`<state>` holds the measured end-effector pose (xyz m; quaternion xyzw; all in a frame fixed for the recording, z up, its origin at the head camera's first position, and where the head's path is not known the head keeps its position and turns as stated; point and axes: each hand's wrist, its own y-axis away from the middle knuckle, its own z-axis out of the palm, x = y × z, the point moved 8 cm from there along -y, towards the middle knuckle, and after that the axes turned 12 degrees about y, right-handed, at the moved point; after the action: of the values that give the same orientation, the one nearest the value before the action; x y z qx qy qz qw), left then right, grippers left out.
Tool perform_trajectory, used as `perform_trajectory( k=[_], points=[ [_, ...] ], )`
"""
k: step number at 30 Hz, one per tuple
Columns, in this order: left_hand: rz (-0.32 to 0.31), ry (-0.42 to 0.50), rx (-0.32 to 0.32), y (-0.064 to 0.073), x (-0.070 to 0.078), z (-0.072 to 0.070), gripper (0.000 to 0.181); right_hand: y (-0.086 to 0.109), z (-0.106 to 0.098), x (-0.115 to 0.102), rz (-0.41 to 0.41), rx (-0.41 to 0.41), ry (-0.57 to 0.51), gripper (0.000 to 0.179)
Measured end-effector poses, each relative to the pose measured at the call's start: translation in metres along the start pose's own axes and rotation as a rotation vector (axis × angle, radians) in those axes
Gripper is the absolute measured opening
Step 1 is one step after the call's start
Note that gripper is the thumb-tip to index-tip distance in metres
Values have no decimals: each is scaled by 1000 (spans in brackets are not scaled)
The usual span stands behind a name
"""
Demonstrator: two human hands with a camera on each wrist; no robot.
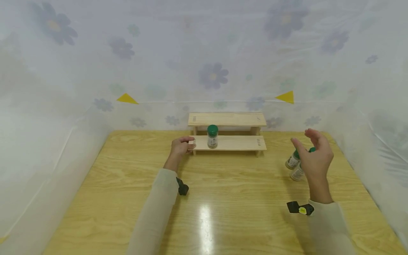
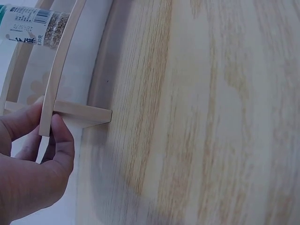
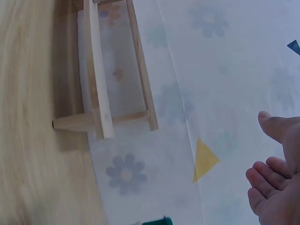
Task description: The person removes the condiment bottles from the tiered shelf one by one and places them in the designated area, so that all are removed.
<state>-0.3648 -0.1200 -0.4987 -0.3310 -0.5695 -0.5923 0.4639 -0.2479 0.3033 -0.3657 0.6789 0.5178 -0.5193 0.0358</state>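
Note:
My left hand [image 1: 181, 146] pinches the left end of the lower board of a two-tier wooden shelf [image 1: 237, 142]; in the left wrist view the thumb and curled fingers [image 2: 63, 143] hold the board's edge from both sides. On that lower tier, near the left end, stands a spice jar [image 1: 212, 137] with a green lid and pale grains inside. My right hand [image 1: 318, 156] is raised over the right side of the table, thumb and fingers apart, holding nothing. Beneath and beside it are more green-lidded spice jars [image 1: 292, 161], partly hidden by the hand.
The wooden table [image 1: 223, 198] meets a flower-patterned white curtain [image 1: 178, 53] behind the shelf and at both sides. Two yellow triangles [image 1: 285, 97] mark the back curtain. The shelf's upper tier [image 1: 227, 119] stands behind and above the lower one.

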Motion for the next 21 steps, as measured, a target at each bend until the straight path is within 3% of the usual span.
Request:
perform_trajectory(
  k=[8,14,21],
  points=[
    [1,15,6,2,0,1,30,-3,47,-41,-44,-96,-107,49],
    [8,22,-9,3,-1,4,34,7,89,-76,-191,-201,-177,49],
    [0,13,-15,6,-1,5,36,27,138,-97,-327,-399,-132,55]
  ],
)
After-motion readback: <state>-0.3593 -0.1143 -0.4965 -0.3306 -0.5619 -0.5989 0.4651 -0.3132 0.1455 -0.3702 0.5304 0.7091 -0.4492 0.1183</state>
